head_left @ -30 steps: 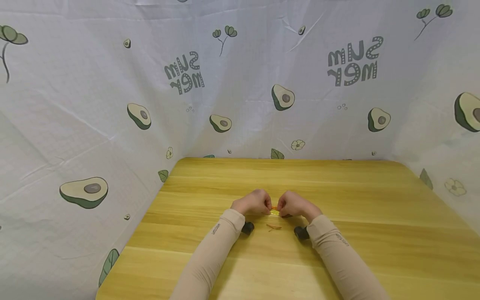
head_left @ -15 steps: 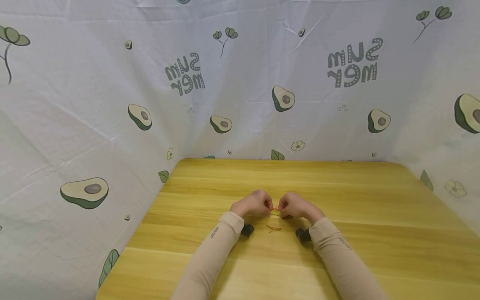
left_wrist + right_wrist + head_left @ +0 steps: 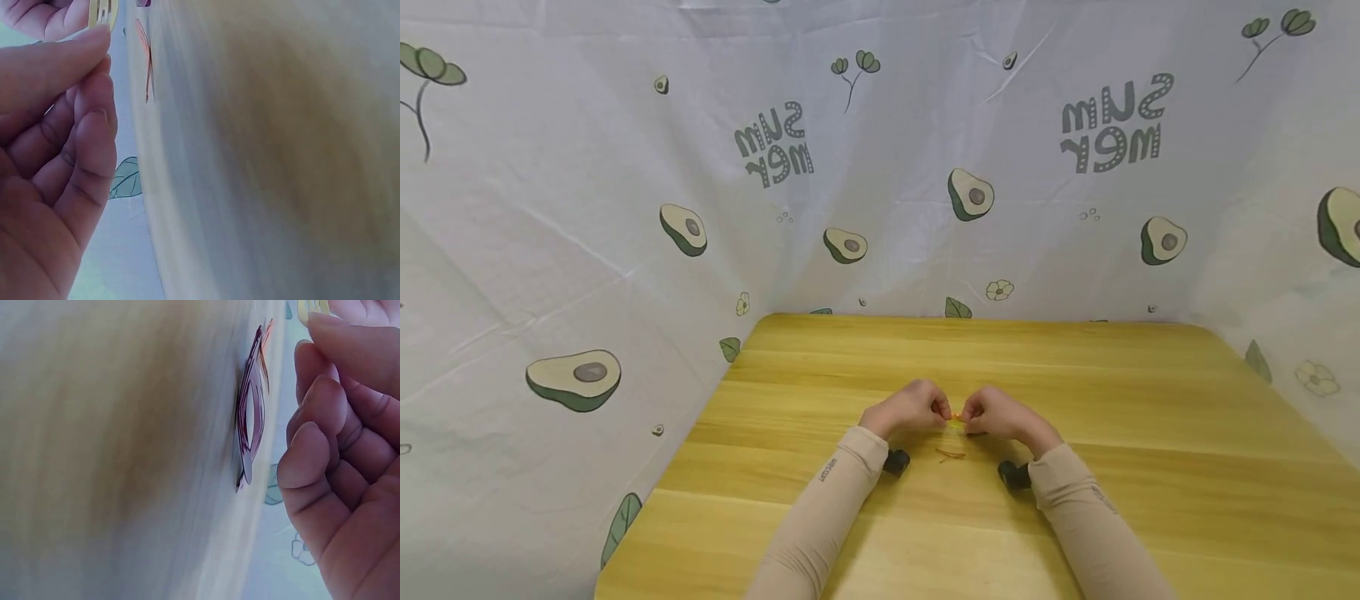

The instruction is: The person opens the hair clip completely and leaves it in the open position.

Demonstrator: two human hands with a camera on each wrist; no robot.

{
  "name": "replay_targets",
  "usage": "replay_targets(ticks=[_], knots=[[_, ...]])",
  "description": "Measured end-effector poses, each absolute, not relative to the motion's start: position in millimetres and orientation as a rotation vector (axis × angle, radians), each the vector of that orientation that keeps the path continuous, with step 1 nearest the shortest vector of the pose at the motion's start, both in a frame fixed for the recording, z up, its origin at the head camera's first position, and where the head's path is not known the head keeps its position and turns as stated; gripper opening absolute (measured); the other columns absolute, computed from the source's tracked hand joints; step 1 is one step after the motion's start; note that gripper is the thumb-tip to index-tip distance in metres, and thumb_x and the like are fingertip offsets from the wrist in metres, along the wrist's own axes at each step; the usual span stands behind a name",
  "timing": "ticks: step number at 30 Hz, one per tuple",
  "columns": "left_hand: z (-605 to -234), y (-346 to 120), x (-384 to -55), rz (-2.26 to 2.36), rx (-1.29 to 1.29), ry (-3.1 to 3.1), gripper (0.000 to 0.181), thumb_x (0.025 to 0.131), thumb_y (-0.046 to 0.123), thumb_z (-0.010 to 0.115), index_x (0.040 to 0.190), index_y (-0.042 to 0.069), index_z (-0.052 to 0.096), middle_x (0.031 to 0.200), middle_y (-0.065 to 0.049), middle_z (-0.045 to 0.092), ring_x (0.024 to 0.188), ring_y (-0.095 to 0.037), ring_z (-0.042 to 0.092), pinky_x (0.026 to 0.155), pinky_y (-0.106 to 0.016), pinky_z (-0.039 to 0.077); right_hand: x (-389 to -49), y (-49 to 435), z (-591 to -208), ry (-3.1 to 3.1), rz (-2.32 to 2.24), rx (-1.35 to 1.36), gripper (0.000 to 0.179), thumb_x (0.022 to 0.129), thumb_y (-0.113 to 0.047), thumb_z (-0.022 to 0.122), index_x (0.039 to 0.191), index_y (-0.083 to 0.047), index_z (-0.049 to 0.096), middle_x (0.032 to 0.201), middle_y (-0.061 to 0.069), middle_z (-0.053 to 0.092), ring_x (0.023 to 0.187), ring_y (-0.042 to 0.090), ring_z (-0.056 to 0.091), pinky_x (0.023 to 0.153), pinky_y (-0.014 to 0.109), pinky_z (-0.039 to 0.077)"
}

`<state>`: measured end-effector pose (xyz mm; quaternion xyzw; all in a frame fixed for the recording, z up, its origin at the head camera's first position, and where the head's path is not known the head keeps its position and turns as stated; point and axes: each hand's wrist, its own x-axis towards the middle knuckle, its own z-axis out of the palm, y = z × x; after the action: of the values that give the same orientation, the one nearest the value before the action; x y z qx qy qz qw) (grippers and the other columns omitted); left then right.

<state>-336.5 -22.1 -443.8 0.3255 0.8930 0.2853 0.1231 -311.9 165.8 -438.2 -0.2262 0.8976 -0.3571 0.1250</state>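
A small yellow clip [image 3: 953,424] is getting pinched from both sides, just above the desk [image 3: 1150,433]. The left hand [image 3: 910,408] and right hand [image 3: 1000,414] are each curling their grip tight on one end of it. Dark-red clips [image 3: 250,425] and thin orange bits [image 3: 951,452] are lying on the desk right by the yellow clip.
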Motion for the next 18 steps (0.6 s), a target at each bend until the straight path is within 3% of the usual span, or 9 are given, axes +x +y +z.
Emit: replay_targets(ticks=[9, 18], knots=[[-444, -24, -330, 0.89, 0.986, 2.6, 0.005, 0.079, 0.009, 0.065, 0.077, 0.014, 0.067, 0.075, 0.007, 0.063, 0.066, -0.001, 0.055, 0.06, -0.015, 0.045, -306, 169, -437, 2.618, -1.044, -0.708, 0.006, 0.079, -0.002, 0.061, 0.073, -0.003, 0.06, 0.07, 0.003, 0.056, 0.061, 0.013, 0.046, 0.055, 0.026, 0.04], [-432, -26, -324, 0.917, 1.003, 2.564, 0.004, 0.082, 0.014, 0.063, 0.079, 0.013, 0.066, 0.075, 0.008, 0.062, 0.068, -0.001, 0.055, 0.061, -0.016, 0.046, -301, 173, -428, 2.506, -1.147, -0.675, 0.005, 0.082, -0.001, 0.055, 0.081, 0.001, 0.06, 0.076, 0.01, 0.059, 0.067, 0.018, 0.054, 0.06, 0.032, 0.046]])
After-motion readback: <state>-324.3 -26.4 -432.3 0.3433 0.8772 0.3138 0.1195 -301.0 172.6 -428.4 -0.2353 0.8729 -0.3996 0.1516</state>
